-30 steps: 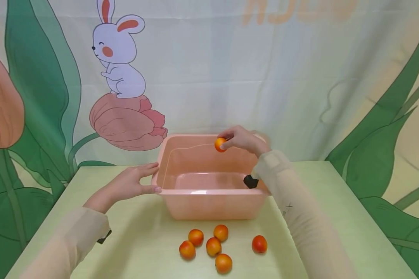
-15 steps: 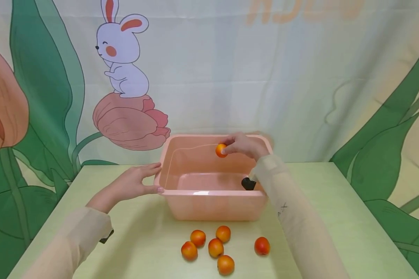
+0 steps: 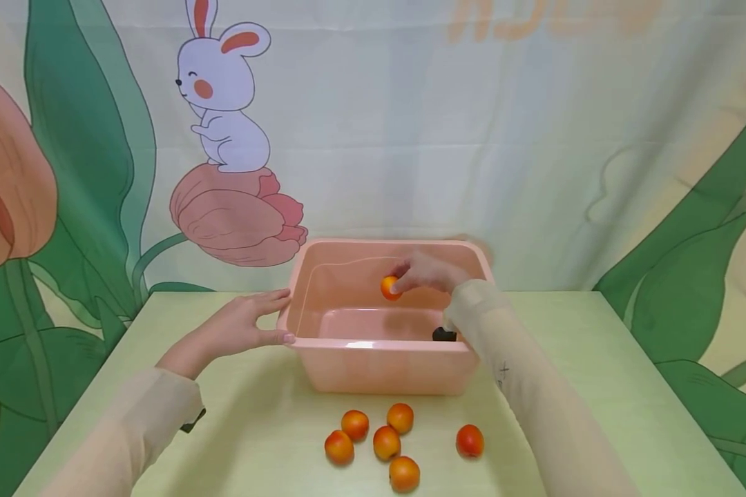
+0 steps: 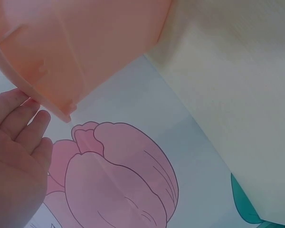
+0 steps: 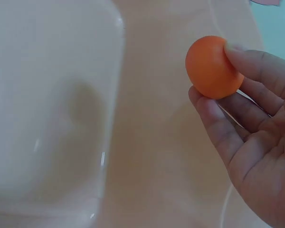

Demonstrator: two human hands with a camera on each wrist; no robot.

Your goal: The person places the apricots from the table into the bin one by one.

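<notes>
Fruits on table: five in loose cluster, one apart at right, all unmoved. Left hand spread, touching left rim of tub as before. Right hand, pinching held fruit, has sunk deeper inside; fruit above tub floor. Backdrop beyond.

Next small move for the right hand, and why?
Probably lower the right hand slightly, then release: it pinches an orange fruit that looks suspended over the floor of the pink bin, which the left hand touches at one side.
</notes>
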